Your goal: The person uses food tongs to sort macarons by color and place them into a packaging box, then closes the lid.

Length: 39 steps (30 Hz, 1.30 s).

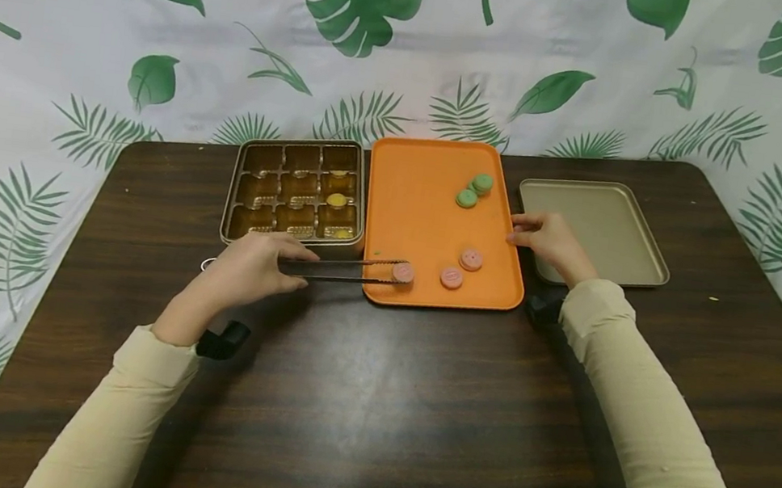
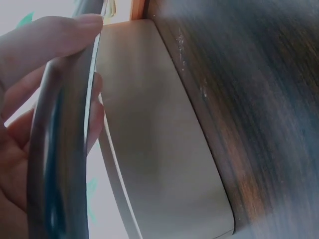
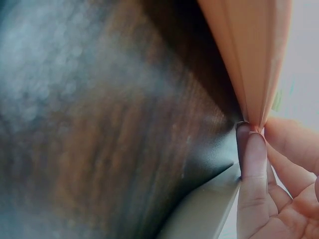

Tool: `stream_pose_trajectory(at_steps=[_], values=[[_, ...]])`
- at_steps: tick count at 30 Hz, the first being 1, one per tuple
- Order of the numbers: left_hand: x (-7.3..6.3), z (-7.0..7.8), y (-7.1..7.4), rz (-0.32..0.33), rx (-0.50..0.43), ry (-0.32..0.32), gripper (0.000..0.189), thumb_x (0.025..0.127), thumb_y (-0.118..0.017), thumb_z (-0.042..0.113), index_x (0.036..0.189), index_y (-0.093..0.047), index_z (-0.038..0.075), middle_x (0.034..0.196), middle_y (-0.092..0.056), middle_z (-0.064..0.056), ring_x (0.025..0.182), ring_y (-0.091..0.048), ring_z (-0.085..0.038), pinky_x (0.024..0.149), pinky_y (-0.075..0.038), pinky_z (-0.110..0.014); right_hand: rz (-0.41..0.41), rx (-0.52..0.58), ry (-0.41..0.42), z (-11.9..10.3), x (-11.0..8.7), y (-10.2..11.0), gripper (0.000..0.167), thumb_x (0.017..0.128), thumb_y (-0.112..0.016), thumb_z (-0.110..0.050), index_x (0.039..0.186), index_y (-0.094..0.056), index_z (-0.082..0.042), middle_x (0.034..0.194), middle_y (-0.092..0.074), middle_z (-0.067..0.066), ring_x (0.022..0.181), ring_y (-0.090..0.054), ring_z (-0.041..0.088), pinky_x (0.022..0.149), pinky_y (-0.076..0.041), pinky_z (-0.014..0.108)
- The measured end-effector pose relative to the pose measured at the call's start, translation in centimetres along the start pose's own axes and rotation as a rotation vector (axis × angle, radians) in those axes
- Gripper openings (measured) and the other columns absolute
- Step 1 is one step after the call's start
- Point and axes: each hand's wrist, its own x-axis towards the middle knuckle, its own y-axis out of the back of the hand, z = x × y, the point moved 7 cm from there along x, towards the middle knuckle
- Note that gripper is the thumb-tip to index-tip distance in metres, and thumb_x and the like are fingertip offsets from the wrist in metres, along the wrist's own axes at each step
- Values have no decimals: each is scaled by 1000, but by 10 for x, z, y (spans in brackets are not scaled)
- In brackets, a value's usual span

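Note:
My left hand [image 1: 262, 267] grips metal tongs [image 1: 344, 269], whose tips close on a pink round sweet [image 1: 403, 272] at the near left of the orange tray [image 1: 418, 198]. In the left wrist view the tongs [image 2: 62, 149] run along my fingers [image 2: 45, 40], next to the tin's side [image 2: 159, 144]. My right hand [image 1: 526, 234] pinches the orange tray's right rim; the right wrist view shows a fingertip [image 3: 251, 164] on the tray's edge [image 3: 251, 59]. Two more pink sweets [image 1: 471, 259] [image 1: 451, 277] and two green ones [image 1: 467, 198] [image 1: 482, 183] lie on the tray.
A gold tin [image 1: 297, 190] with several compartments stands left of the tray, with yellow sweets [image 1: 338, 200] in its right column. A shallow gold lid [image 1: 606, 222] lies right of the tray. All sit on a dark wooden table [image 1: 371, 404] against a leaf-print backdrop.

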Motion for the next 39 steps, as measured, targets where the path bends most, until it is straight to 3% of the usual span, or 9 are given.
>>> stream_pose_trajectory(at_steps=[3, 6, 10, 13, 18, 22, 29, 35, 39], values=[[-2, -3, 5, 44, -32, 23, 34, 83, -73, 11, 116, -70, 8, 121, -66, -17, 110, -62, -35, 88, -51, -48, -3, -3, -3, 1, 0, 0, 50, 93, -59, -12, 138, -46, 6, 127, -54, 32, 117, -52, 41, 105, -40, 50], [-4, -5, 12, 118, -55, 27, 35, 82, -73, 10, 116, -70, 8, 116, -67, -16, 92, -66, -32, 77, -52, -45, -1, -1, -4, 1, -1, 0, 49, 93, -59, -11, 138, -46, 6, 127, -53, 32, 116, -52, 41, 105, -41, 49], [-7, -6, 24, 273, -69, 8, 34, 81, -75, 8, 114, -71, 6, 110, -69, -16, 88, -67, -33, 77, -53, -46, 3, 3, -1, 1, -2, 1, 49, 93, -59, -11, 137, -47, 6, 126, -54, 32, 116, -52, 41, 104, -41, 49], [-10, -8, 32, 386, -72, 14, 33, 80, -76, 7, 112, -71, 4, 108, -69, -17, 97, -67, -34, 80, -53, -48, 2, 3, -4, 2, -2, 1, 49, 93, -60, -11, 137, -47, 6, 126, -54, 32, 116, -52, 40, 104, -41, 49], [-15, -14, 43, 509, -87, 74, 33, 80, -75, 4, 112, -71, 3, 110, -68, -19, 90, -67, -35, 72, -53, -47, -3, 1, -6, 2, -2, 0, 50, 93, -60, -13, 137, -47, 6, 127, -53, 32, 117, -51, 41, 105, -40, 49], [-19, -21, 50, 579, -101, 127, 33, 79, -74, 2, 112, -71, 2, 109, -68, -21, 90, -66, -36, 74, -53, -48, -5, 7, -10, 2, -2, 0, 49, 93, -60, -12, 138, -47, 6, 127, -53, 31, 117, -51, 41, 105, -40, 50], [-26, -39, 57, 644, -95, 257, 32, 81, -72, 3, 112, -71, 1, 109, -67, -24, 86, -67, -38, 72, -52, -49, 0, 8, -9, 2, -2, 0, 49, 93, -59, -11, 137, -48, 6, 125, -55, 31, 115, -52, 41, 105, -40, 50], [-31, -55, 60, 624, -104, 410, 35, 82, -72, 10, 116, -69, 3, 116, -66, -23, 96, -65, -39, 77, -51, -50, 0, 9, -7, 1, -3, 0, 49, 93, -60, -11, 137, -48, 5, 125, -55, 30, 116, -53, 40, 106, -40, 49], [-32, -63, 58, 601, -93, 464, 37, 82, -72, 11, 118, -68, 4, 119, -65, -23, 101, -63, -40, 79, -50, -51, -2, 7, -2, -1, -2, 0, 49, 93, -60, -13, 137, -47, 6, 125, -55, 30, 116, -52, 40, 105, -40, 49]])
